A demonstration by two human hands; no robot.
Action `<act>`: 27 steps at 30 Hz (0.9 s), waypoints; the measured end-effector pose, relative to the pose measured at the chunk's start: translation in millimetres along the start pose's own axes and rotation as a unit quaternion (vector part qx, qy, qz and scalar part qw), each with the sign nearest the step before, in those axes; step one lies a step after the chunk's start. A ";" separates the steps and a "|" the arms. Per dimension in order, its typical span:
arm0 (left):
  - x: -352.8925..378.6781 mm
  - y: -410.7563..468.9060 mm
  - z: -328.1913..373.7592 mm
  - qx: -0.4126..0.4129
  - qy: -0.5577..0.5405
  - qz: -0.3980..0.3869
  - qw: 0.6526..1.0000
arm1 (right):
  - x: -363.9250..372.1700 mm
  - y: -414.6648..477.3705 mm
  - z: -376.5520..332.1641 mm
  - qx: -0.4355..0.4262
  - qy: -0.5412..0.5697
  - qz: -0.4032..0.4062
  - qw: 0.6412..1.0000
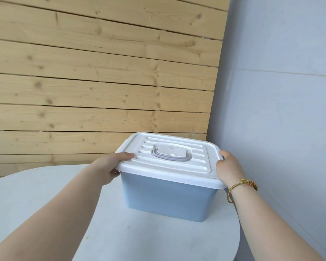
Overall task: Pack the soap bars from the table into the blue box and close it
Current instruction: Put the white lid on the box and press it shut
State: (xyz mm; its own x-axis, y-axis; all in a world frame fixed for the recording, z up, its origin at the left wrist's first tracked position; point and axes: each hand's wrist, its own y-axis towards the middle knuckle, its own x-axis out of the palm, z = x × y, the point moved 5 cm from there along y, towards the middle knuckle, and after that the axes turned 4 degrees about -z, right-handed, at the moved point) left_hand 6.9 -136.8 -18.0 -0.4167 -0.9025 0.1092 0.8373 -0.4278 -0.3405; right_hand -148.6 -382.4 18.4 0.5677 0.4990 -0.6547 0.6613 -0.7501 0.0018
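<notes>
The blue box [167, 198] stands on the round white table [36, 200], with its white ribbed lid [169, 166] sitting flat on top. A grey handle [170, 152] lies folded in the lid's middle. My left hand [111, 166] grips the lid's left edge, thumb on top and fingers under the rim. At the lid's right edge my right hand [229, 168] holds on the same way, a braided bracelet [241, 187] on its wrist. No soap bars are visible; the box's inside is hidden.
A wall of pale wooden planks [102, 81] rises behind the table. A grey-white wall [280, 91] stands close to the box's right side. The table's curved edge runs near the bottom right.
</notes>
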 end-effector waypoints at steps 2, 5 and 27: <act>0.9 1.4 -3.2 0.007 -0.052 0.002 0.999 | 0.5 0.2 0.6 -0.001 0.006 0.003 1.000; -1.3 0.8 -8.7 -0.018 -0.098 0.004 0.995 | -0.1 -0.8 0.9 -0.003 0.017 0.011 1.000; 2.3 -7.5 20.2 0.209 0.157 0.176 0.949 | 0.7 1.8 5.2 -0.001 0.037 0.024 0.999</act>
State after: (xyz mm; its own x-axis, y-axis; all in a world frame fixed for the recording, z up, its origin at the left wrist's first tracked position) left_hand 6.8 -136.7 3.6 -0.1152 -0.9615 -0.2494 0.9842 -0.1445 0.1027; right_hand -149.6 -385.6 14.1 0.6339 0.4926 -0.5962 0.6334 -0.7731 0.0346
